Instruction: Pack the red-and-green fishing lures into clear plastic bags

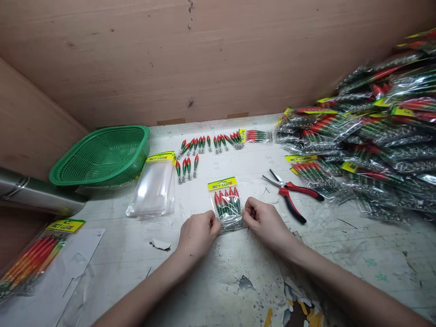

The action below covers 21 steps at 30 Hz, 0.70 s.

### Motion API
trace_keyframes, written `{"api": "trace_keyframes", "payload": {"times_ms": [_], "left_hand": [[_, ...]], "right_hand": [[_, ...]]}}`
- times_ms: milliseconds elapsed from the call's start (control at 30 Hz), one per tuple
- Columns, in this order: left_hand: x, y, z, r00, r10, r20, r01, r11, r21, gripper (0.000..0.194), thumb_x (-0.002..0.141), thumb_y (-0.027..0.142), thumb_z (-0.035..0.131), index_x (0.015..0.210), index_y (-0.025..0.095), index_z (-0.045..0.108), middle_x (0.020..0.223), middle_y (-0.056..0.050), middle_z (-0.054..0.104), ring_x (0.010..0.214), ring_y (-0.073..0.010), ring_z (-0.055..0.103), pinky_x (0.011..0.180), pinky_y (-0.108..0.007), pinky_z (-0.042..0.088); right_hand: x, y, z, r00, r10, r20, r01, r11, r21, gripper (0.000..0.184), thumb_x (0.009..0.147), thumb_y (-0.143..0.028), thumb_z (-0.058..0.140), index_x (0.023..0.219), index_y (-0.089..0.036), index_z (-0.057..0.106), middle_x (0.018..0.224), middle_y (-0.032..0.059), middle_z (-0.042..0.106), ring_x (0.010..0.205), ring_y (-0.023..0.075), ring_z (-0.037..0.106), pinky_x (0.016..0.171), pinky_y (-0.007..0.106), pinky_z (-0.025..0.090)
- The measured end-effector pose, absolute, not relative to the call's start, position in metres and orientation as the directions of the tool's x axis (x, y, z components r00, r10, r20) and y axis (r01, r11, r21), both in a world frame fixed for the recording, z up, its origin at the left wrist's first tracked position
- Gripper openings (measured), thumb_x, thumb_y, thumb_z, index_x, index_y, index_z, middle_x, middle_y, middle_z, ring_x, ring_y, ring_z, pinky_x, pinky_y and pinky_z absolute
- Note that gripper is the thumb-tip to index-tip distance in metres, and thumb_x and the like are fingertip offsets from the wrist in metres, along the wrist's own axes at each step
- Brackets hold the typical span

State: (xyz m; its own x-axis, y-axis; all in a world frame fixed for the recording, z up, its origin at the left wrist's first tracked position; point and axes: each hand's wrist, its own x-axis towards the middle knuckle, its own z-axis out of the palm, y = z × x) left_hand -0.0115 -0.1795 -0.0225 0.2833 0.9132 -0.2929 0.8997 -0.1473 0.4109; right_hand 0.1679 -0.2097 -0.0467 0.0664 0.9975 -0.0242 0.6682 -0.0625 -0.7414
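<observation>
Between my hands a clear bag of fishing lures [227,204] lies on the table, its yellow "BCT LURE" header pointing away from me. Several red and green lures sit side by side inside it. My left hand [200,230] has its fingers curled closed at the bag's lower left edge. On the opposite edge, my right hand [264,220] pinches the plastic between thumb and fingers. Loose lures [186,168] lie in rows beyond the bag. To the left is a stack of flat clear bags [153,188] with yellow headers.
A green plastic basket [102,154] stands at the back left. Red-handled pliers [289,190] lie open right of my hands. A large heap of packed lures [371,131] fills the right side. Another lure pack [37,254] rests at the left front. A wooden wall [211,59] closes the back.
</observation>
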Motion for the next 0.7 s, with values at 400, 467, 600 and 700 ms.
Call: {"api": "trace_keyframes", "payload": {"times_ms": [400, 467, 600, 700], "left_hand": [[-0.019, -0.170, -0.017, 0.318, 0.931, -0.181, 0.861, -0.204, 0.466, 0.023, 0.085, 0.035, 0.045, 0.070, 0.020, 0.052, 0.072, -0.002, 0.062, 0.065, -0.0157, 0.056, 0.055, -0.024, 0.033], [-0.020, -0.173, -0.019, 0.333, 0.931, -0.149, 0.851, -0.229, 0.472, 0.021, 0.085, 0.033, 0.045, 0.069, 0.020, 0.050, 0.072, -0.002, 0.061, 0.065, -0.0154, 0.055, 0.056, -0.025, 0.034], [-0.024, -0.175, -0.028, 0.389, 0.920, -0.050, 0.818, -0.321, 0.477, 0.025, 0.088, 0.033, 0.043, 0.066, 0.020, 0.048, 0.066, 0.000, 0.057, 0.059, -0.0140, 0.052, 0.054, -0.024, 0.035], [-0.028, -0.177, -0.036, 0.470, 0.869, 0.158, 0.787, -0.493, 0.370, 0.028, 0.090, 0.028, 0.041, 0.064, 0.020, 0.046, 0.063, 0.001, 0.054, 0.058, -0.0130, 0.050, 0.053, -0.023, 0.035]], "right_hand": [[0.175, -0.210, -0.049, -0.059, 0.971, 0.230, 0.717, 0.202, -0.667, 0.012, 0.089, -0.028, 0.047, 0.085, -0.018, 0.053, 0.082, 0.0076, 0.061, 0.073, 0.0194, 0.057, 0.062, 0.032, 0.047], [0.174, -0.205, -0.048, -0.158, 0.935, 0.317, 0.700, 0.332, -0.632, 0.015, 0.089, -0.021, 0.042, 0.098, -0.016, 0.055, 0.100, 0.0128, 0.061, 0.094, 0.0236, 0.056, 0.080, 0.041, 0.048], [0.173, -0.188, -0.051, -0.407, 0.821, 0.400, 0.600, 0.570, -0.561, 0.028, 0.089, -0.012, 0.038, 0.108, -0.017, 0.057, 0.117, 0.0111, 0.061, 0.114, 0.0205, 0.052, 0.100, 0.041, 0.042], [0.174, -0.179, -0.055, -0.487, 0.772, 0.408, 0.562, 0.634, -0.530, 0.032, 0.086, -0.010, 0.040, 0.111, -0.014, 0.058, 0.119, 0.0112, 0.063, 0.113, 0.0190, 0.055, 0.101, 0.038, 0.043]]}}
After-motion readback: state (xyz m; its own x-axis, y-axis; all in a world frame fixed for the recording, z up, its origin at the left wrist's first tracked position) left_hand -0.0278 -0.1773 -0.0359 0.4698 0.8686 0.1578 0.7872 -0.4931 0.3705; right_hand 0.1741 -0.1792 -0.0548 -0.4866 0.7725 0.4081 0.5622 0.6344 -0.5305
